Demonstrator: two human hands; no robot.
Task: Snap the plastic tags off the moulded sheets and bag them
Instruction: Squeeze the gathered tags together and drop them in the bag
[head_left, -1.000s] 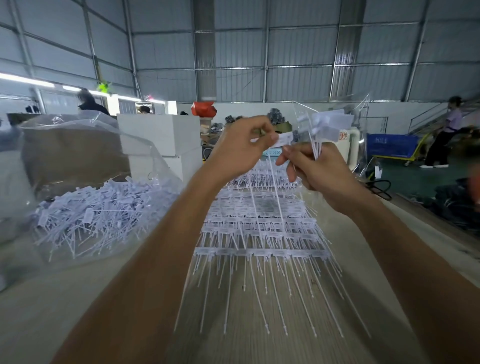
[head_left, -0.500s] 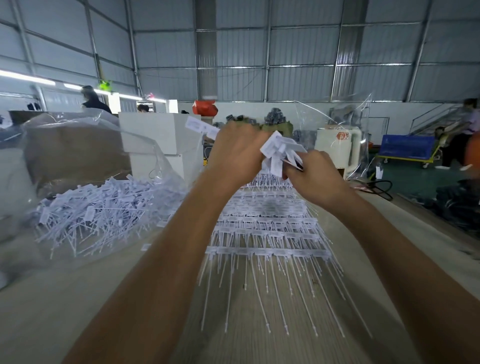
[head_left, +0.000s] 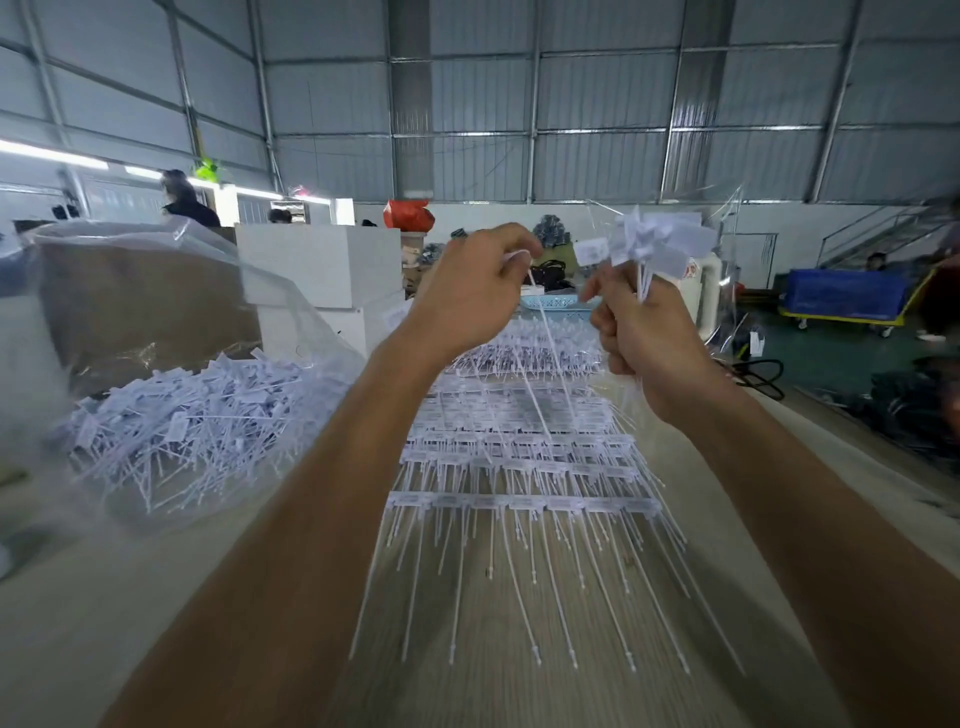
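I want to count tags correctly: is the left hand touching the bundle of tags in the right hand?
Apart. The head view shows background between the left hand and the bundle of tags gripped by the right hand. The left hand pinches a separate single tag.

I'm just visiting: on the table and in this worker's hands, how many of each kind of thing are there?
Hands: 2, left hand and right hand
Bunch of snapped tags, gripped by the right hand: 1
Single tag, pinched by the left hand: 1
Clear bag of loose tags: 1
Pile of moulded sheets: 1 (the sheets overlap too much to count)
Total: 6
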